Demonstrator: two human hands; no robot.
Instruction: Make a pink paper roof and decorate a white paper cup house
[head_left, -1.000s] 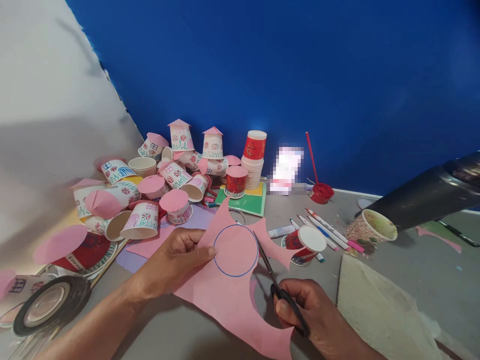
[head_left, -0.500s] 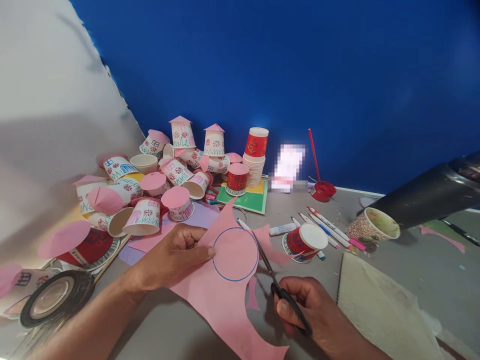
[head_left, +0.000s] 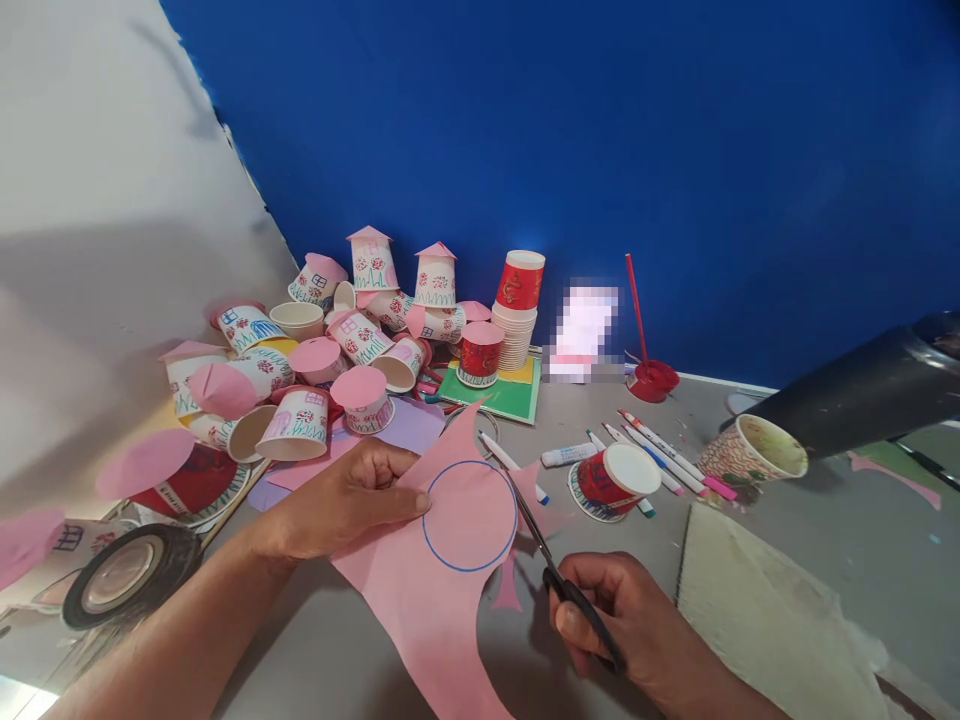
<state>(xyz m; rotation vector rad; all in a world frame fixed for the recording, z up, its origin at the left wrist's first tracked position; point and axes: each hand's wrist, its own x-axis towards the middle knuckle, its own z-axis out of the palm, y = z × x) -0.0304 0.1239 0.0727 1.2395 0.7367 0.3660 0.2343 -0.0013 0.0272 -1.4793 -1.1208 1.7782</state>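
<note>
My left hand [head_left: 356, 500] pinches a sheet of pink paper [head_left: 427, 600] by its left side, thumb on top. A blue circle is drawn on the sheet, and curved pieces are cut out of its edges. My right hand [head_left: 615, 615] is closed around the black handles of a pair of scissors [head_left: 536, 530]. The blades point up and left along the right edge of the blue circle, touching the paper there. Pink scraps lie on the table under and beside the blades.
Decorated paper cups with pink tops [head_left: 296, 425] are heaped at left, near a roll of black tape [head_left: 124, 580]. A stack of cups [head_left: 517, 330] stands behind. Markers [head_left: 667, 455], a red cup [head_left: 611, 482], a patterned cup [head_left: 754, 450] and a notebook [head_left: 757, 600] lie right.
The pink sheet has turned and shifted slightly left and down with my left hand. The scissors stay at the circle's right edge. The whole view has shifted a little.
</note>
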